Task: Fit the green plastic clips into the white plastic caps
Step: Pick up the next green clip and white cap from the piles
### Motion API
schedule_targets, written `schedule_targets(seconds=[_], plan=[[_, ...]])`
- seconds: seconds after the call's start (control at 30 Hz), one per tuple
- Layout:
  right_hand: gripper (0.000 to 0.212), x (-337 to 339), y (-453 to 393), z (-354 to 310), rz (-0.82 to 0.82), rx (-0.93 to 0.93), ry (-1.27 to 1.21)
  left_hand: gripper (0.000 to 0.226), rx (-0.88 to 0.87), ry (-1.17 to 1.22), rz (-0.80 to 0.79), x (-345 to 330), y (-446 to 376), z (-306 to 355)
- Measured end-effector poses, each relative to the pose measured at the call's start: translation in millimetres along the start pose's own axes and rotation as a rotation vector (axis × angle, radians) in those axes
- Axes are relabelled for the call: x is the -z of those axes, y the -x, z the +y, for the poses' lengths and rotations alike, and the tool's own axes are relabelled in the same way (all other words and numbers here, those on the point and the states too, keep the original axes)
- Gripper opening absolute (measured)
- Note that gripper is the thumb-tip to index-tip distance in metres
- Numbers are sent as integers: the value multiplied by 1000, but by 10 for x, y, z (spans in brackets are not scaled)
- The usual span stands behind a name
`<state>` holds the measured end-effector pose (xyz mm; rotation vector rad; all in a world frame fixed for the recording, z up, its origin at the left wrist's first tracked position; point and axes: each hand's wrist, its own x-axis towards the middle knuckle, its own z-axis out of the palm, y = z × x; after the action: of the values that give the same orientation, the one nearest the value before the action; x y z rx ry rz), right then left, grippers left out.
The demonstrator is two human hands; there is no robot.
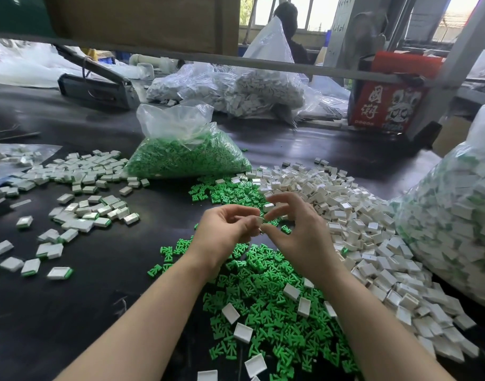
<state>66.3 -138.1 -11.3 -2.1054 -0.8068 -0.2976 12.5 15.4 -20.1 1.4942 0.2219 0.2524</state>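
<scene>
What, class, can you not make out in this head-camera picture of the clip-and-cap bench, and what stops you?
1. Head view: the piece pinched between the left hand and right hand is mostly covered by fingers; clip seated or not, unclear.
2. The green clips under both forearms are hidden.
3. The bag of finished pieces is cut off by the right edge.
4. The red box print is partly blocked by a metal bar.

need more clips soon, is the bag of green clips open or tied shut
Open: the bag of green clips has a loose, untied top, and clips spill from it onto the table.
</scene>
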Motion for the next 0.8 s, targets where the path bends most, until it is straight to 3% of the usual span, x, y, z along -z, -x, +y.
schedule_targets(seconds=[0.07, 0.17, 0.23, 0.43, 0.6, 0.8], plan=[[36, 14, -5, 80, -98, -27, 129, 19, 42, 148, 32, 24, -10, 39], [41, 5, 17, 116, -395, -22, 330, 27, 100, 318, 23, 31, -5, 88], [34, -26, 31, 90, -461, -9, 374, 25, 129, 381, -9, 35, 2, 95], [3, -40, 25, 44, -389, 0, 344, 30, 140, 404, -48, 51, 3, 87], [5, -58, 29, 38, -364, -9, 352, 37, 136, 362, -21, 44, -26, 57], [1, -34, -3, 29, -196, -88, 182, 32, 121, 323, 14, 23, -45, 55]])
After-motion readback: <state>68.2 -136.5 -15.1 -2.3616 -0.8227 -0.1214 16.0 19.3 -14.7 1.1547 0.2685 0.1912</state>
